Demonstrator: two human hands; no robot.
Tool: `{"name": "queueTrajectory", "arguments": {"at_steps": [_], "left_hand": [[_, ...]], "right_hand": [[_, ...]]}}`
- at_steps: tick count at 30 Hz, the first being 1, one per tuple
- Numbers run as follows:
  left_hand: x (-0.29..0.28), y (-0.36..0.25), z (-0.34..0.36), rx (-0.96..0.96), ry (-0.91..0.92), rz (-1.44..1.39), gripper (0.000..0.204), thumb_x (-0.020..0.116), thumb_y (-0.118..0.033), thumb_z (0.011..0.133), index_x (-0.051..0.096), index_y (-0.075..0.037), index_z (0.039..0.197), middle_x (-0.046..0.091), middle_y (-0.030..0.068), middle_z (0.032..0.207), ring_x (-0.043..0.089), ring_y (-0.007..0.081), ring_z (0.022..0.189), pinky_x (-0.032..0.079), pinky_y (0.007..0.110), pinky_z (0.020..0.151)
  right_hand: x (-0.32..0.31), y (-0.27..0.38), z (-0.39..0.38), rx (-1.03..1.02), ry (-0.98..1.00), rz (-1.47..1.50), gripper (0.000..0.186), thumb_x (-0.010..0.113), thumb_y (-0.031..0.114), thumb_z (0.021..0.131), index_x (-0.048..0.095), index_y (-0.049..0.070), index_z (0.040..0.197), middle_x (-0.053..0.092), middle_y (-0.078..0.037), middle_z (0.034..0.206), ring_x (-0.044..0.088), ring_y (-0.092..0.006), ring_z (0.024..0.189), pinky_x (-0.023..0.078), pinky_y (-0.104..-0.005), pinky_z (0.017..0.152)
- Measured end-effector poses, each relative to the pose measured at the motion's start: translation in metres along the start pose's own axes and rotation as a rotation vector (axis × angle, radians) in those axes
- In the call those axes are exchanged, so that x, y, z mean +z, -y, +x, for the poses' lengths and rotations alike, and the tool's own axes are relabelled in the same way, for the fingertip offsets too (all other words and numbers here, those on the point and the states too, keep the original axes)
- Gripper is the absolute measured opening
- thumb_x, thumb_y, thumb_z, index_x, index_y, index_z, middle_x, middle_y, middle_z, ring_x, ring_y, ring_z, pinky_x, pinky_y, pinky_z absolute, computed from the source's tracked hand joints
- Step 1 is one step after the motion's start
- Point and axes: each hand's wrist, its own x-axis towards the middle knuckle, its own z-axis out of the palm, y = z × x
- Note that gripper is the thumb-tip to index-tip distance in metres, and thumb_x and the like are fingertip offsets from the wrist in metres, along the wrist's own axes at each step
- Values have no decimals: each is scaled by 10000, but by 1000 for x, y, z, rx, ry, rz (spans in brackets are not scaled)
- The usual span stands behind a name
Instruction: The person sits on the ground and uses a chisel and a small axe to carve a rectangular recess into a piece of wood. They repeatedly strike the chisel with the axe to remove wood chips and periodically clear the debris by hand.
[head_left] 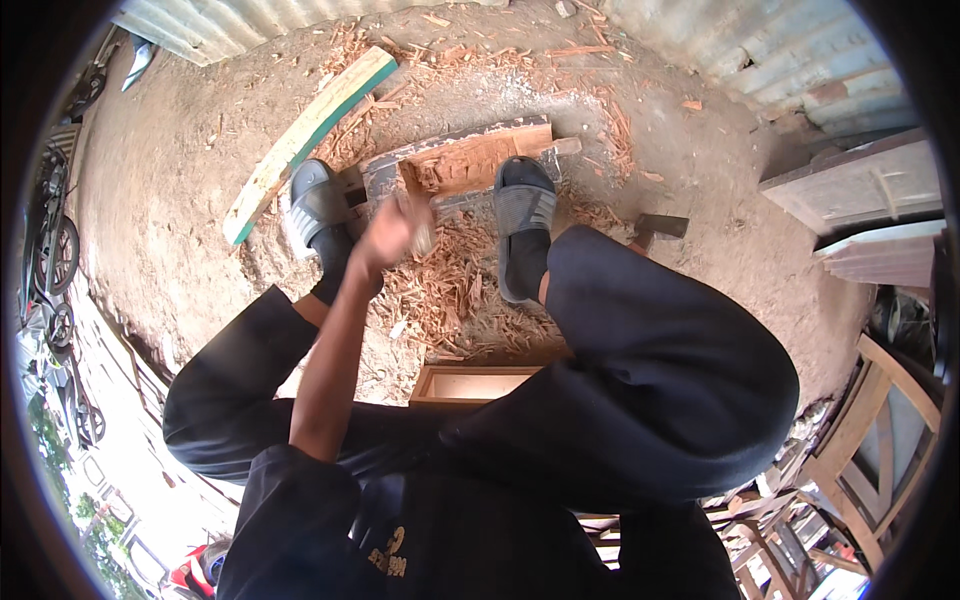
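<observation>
There is one hand (392,232), the left, blurred. Two sandals (525,195), one left and one right, go with two socks (528,262) and two trouser legs (680,370). One beam (302,138) is on the far left, one hollowed block (465,166) in the far middle, and one box (475,384) near, partly covered. One metal tool head (664,226) is on the right. Two corrugated stretches (770,50) stand far left and far right. Chips (450,285) are too many to count; motorbikes (36,235) on the left overlap, number unclear.
</observation>
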Motion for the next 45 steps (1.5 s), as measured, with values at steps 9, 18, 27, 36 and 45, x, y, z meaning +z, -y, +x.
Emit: {"name": "queueTrajectory", "arguments": {"at_steps": [9,18,27,36,45], "left_hand": [[13,8,-31,435,-315,-500,331,514,-256,837,637,25,711,645,91,738,557,147,657,438,283,633],[-83,-55,-41,347,-270,-1021,408,418,-401,847,557,-37,723,552,110,602,531,247,588,430,352,685],[-58,-37,45,201,48,-737,424,386,-405,878,590,-38,817,600,77,708,563,147,576,483,269,558],[-38,-13,82,28,-31,-504,560,294,-423,915,414,-43,1309,452,150,1302,433,232,1178,363,384,958],[-54,18,90,66,145,-966,724,300,-565,854,365,-25,1333,438,197,1297,470,279,1101,402,445,882]], "right_hand": [[13,-7,-2,-19,35,-60,221,547,120,829,402,125,662,350,19,546,350,-84,467,331,-249,456],[15,-3,-8,-39,52,-102,216,553,128,830,408,123,670,352,19,549,353,-84,466,333,-244,454],[18,9,-2,-40,19,-165,212,560,135,831,414,122,679,355,19,551,356,-83,465,334,-240,452],[20,17,5,-18,-21,-235,208,566,142,832,420,120,687,357,19,554,360,-83,464,336,-235,450],[19,26,2,-29,-14,-306,204,573,149,833,426,118,695,360,19,556,363,-83,464,337,-231,448]]}}
